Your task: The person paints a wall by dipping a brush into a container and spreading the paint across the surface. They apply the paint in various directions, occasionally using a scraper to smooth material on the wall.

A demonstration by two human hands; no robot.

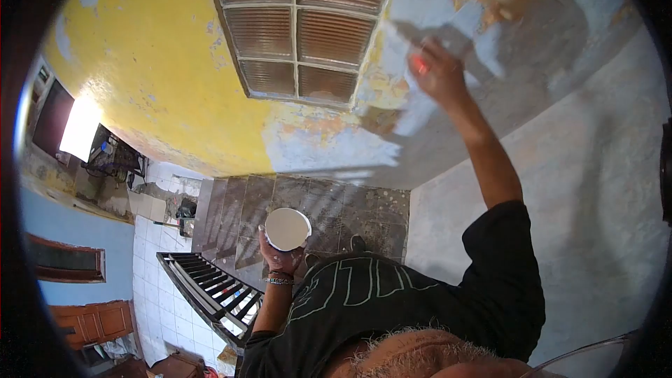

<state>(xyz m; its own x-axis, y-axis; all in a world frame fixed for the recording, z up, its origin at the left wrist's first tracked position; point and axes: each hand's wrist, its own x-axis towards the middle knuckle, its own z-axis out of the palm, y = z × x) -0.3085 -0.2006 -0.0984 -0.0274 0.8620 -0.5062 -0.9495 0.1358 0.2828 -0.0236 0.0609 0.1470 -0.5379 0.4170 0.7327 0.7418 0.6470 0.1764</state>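
Observation:
A round white container [287, 229] with a pale, smooth surface at its top rests in my left hand [281, 257], whose fingers wrap around its side. Up at the wall, my right hand [437, 70] is closed on a tool with a red handle [420, 64]; motion blurs the tool and its far end is hard to make out. The tool is close to the right edge of the window [301, 21]. Around it the wall [329, 143] shows yellow paint, pale grey patches and peeled orange-brown spots.
A dark metal railing [210, 294] stands at the lower left, beside brown floor tiles [231, 203]. White tiles [154, 266] lie beyond it. A grey wall [560, 168] rises on the right. A bright light [81, 126] shines at the left.

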